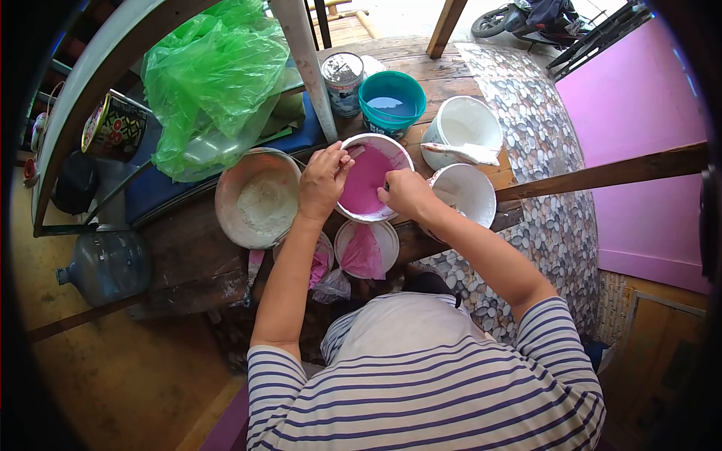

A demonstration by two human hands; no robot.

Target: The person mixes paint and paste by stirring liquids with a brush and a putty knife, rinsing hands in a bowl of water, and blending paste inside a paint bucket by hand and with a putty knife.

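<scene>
A white bucket (407, 154) with smooth pink paint (366, 177) inside stands in front of me. My left hand (323, 180) is closed on its left rim, fingers curled over the edge. A small pale piece shows beside those fingertips, too little visible to name. Over the bucket's right side, my right hand (406, 194) is closed in a fist. A dark end peeks out at its thumb side; the rest of what it holds is hidden. Just below sits a white round lid or tub (391, 248) with a pink-stained plastic bag (362, 254) on it.
A tub of white powder (226, 214) stands left. Behind are a teal bucket (420, 98) of water and a paint can (343, 75). White buckets (481, 124) stand right, one with a coated scraper or brush across it. A green plastic bag (214, 83) and water jug (113, 263) lie left.
</scene>
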